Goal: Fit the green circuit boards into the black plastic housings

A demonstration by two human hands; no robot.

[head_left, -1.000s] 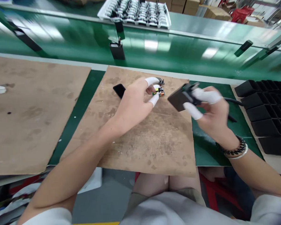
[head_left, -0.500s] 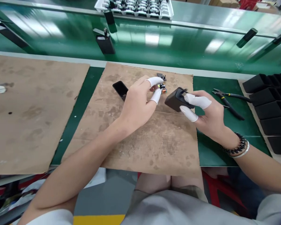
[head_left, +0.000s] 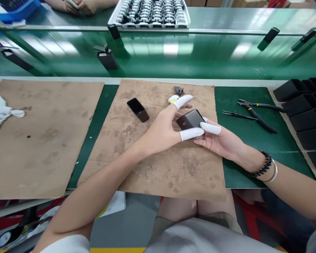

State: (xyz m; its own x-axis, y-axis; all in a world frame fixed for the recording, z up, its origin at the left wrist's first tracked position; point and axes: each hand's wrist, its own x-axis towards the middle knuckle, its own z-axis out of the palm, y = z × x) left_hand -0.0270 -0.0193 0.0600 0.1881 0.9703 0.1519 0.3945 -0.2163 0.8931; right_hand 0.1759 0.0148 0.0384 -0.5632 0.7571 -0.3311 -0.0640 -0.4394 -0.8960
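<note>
A black plastic charger case (head_left: 191, 119), with small orange marks on one face, is held between both hands over the cardboard sheet (head_left: 158, 168). My left hand (head_left: 164, 128) has its thumb along the near edge and other fingers behind the case; its index finger stretches out above it. My right hand (head_left: 218, 138) grips the right end between thumb and fingers. White cots cover several fingertips. Just beyond my left hand is a small white and yellow piece (head_left: 173, 99), partly hidden. A black plug piece with prongs (head_left: 179, 90) lies behind it. Another black case (head_left: 138, 109) lies left.
Cutting pliers (head_left: 255, 112) and tweezers (head_left: 239, 115) lie on the green bench at right. Black cases (head_left: 310, 121) stand in rows farther right. A white tray (head_left: 150, 25) of parts sits on the back ledge. Another person's hands (head_left: 81, 6) are at top left, beyond a white cloth (head_left: 0, 112).
My right hand has brought the case left and turned it. My left hand has moved from the small parts to the case. The view has shifted, showing the other person's hands and the cloth.
</note>
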